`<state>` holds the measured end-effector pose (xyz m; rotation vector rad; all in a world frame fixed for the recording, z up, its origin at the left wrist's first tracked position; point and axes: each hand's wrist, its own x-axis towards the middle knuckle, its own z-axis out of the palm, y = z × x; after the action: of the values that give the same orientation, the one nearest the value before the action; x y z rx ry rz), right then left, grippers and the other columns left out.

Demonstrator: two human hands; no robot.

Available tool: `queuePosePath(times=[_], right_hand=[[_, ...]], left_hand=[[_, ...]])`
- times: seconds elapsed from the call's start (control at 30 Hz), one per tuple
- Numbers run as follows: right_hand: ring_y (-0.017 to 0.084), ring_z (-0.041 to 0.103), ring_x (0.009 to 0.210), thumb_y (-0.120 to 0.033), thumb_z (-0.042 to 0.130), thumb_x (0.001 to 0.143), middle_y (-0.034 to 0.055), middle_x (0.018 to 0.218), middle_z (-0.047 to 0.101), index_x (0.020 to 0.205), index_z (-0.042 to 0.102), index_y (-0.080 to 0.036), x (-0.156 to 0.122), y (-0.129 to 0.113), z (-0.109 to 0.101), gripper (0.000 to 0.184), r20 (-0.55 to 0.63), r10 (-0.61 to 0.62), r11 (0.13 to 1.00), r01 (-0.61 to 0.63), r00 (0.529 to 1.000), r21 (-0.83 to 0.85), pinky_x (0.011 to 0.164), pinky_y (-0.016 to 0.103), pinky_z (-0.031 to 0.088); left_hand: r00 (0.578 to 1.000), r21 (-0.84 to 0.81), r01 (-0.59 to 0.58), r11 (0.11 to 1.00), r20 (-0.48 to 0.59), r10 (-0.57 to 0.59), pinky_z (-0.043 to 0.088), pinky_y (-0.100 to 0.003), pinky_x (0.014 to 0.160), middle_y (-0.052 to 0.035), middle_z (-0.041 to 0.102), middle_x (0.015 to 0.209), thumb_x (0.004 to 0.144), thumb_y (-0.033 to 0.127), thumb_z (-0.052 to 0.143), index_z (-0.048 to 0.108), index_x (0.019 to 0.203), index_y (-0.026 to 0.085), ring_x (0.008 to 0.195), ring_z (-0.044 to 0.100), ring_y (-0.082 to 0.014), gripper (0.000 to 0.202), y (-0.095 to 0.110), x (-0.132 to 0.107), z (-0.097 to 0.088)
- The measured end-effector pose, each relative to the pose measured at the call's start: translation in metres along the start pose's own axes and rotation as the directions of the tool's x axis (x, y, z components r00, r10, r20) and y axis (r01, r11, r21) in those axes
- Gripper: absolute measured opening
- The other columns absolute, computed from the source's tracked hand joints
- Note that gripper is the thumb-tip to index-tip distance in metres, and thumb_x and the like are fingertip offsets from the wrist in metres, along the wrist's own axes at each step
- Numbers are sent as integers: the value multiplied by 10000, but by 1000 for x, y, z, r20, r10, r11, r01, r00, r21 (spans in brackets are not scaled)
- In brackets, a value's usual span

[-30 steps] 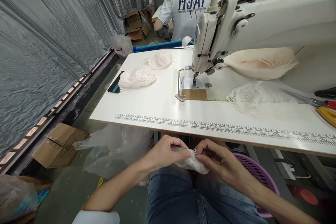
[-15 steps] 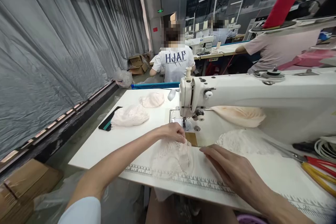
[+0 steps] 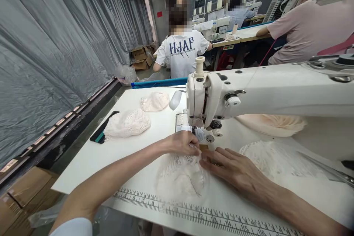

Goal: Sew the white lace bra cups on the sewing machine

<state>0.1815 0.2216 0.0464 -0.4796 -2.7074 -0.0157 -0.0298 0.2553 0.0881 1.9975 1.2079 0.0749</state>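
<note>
My left hand (image 3: 184,143) is closed, pinching the upper edge of a sheer cream lace piece (image 3: 181,180) just in front of the sewing machine's needle area. The lace hangs loosely gathered over the white table (image 3: 132,162), down toward its printed ruler. My right hand (image 3: 229,162) lies low over the table to the right, its thumb and forefinger closed at the lace's right edge. The exact pinch there is partly hidden. Above both hands stands the white sewing machine head (image 3: 199,96); its needle and foot are mostly covered by the left hand.
Cream lace pieces (image 3: 128,123) and a peach cup-shaped piece (image 3: 155,101) lie at the left. More lace (image 3: 276,158) and metal scissor blades (image 3: 326,166) are at the right. A ruler strip (image 3: 207,215) runs along the front edge. Co-workers (image 3: 181,57) sit ahead.
My right hand has moved left to meet the lace edge, its fingers closing there. The left hand keeps its pinch. The view has tilted down and come closer to the machine.
</note>
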Motion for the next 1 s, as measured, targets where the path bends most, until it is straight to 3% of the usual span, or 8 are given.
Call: queuePosePath(times=[0.17, 0.33, 0.47, 0.57, 0.67, 0.8, 1.0], right_hand=[[169, 502, 737, -58, 281, 927, 109, 1157, 621, 1181, 545, -145, -1, 1, 2, 376, -14, -58, 998, 57, 998, -37, 603, 328, 404], [182, 519, 780, -67, 286, 916, 92, 1164, 628, 1186, 548, -160, 2, 1, 2, 387, -3, -15, 1000, 15, 1000, 15, 627, 335, 386], [183, 524, 784, -52, 298, 902, 84, 1155, 636, 1179, 553, -162, 3, 0, 4, 392, -31, 0, 1000, 1, 1000, 24, 633, 331, 369], [181, 521, 782, -55, 306, 903, 86, 1170, 626, 1146, 568, -158, 3, 0, 6, 372, -31, 0, 1000, 1, 1000, 26, 634, 328, 361], [183, 520, 789, -58, 311, 902, 79, 1178, 623, 1109, 585, -171, 3, 0, 7, 361, -25, 3, 999, -2, 1000, 38, 634, 328, 355], [186, 523, 781, -69, 311, 911, 64, 1162, 636, 1150, 571, -182, 3, 1, 8, 370, -56, 21, 999, -19, 998, 32, 630, 327, 345], [185, 532, 775, -91, 330, 915, 84, 1183, 622, 1187, 560, -177, 4, 3, 10, 367, -47, 50, 999, -51, 998, -7, 636, 325, 351]], left_hand=[[996, 83, -32, 996, -75, 39, 389, -227, 608, -6, 651, 787, 727, 263, 681, 651, 790, 164, 750, 578, -148, 122, -3, 3, 1], [972, 360, 22, 933, -225, 65, 412, -282, 695, -21, 656, 839, 771, 288, 677, 640, 867, 171, 767, 585, -166, 156, -3, -1, 3], [894, 551, -38, 833, -354, 275, 377, -371, 852, -79, 639, 989, 870, 169, 548, 648, 894, 147, 949, 554, -206, 105, -4, -16, 19], [847, 597, -147, 789, -335, 412, 362, -353, 875, -38, 642, 982, 906, 220, 508, 650, 849, 155, 936, 552, -168, 166, -4, -31, 35], [866, 599, -126, 791, -323, 383, 357, -354, 875, -26, 651, 967, 871, 328, 571, 626, 797, 140, 888, 577, -161, 209, -6, -38, 43], [880, 616, -97, 782, -314, 357, 328, -365, 919, -35, 649, 1037, 833, 351, 619, 586, 793, 144, 910, 596, -173, 213, -14, -37, 40], [883, 630, -98, 770, -302, 360, 262, -422, 1018, -57, 605, 1177, 829, 403, 611, 544, 1020, 172, 972, 611, -180, 307, -24, -30, 25]])
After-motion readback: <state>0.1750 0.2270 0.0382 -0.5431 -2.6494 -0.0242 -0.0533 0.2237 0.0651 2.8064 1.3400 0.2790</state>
